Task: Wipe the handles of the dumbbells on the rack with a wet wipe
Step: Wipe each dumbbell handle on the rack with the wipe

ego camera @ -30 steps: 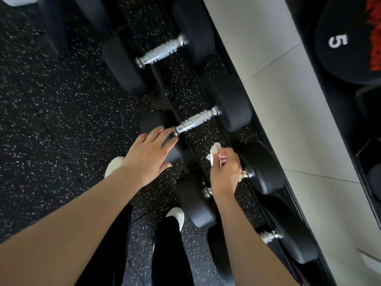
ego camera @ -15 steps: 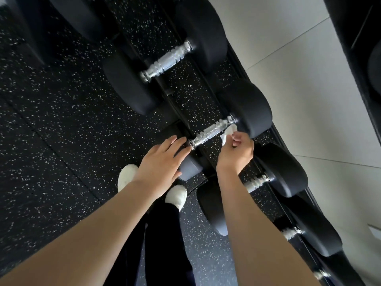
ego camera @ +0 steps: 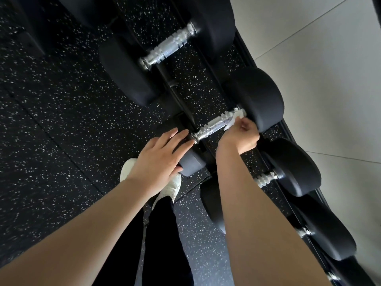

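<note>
Right grip [ego camera: 240, 137] is curled, with the wipe [ego camera: 235, 120] pinched at the fingertips and pressed on the handle [ego camera: 215, 125] just ahead of it, at the end next to the far head [ego camera: 259, 100]. Left grip [ego camera: 158, 159] is spread flat, fingers straight, and laid on the near head [ego camera: 190, 163] at the handle's other end; nothing is pinched there. The handle runs between the two grips.

Progress is judged as mid-task. This handle is being wiped at one end only, and the stretch toward the left grip looks not yet covered. A larger handle [ego camera: 169, 46] is seen well beyond both grips, touched by neither. Whether it has been wiped cannot be told, as no wet sheen can be read off the knurled metal. A further handle [ego camera: 265, 179] lies just behind the right grip, partly covered by the forearm; its state cannot be told either. More dumbbells [ego camera: 327, 232] are lined up behind that, so several handles are probably left.

Hidden or unclear: most of the wipe is tucked under the right grip's fingers, so how far it wraps round the handle cannot be made out. Rack [ego camera: 175, 93] rails are dark and mostly lost against the speckled floor [ego camera: 51, 100]. The topmost heads are cut off by the frame edge. A white shoe [ego camera: 172, 186] is partly covered by the left grip.
</note>
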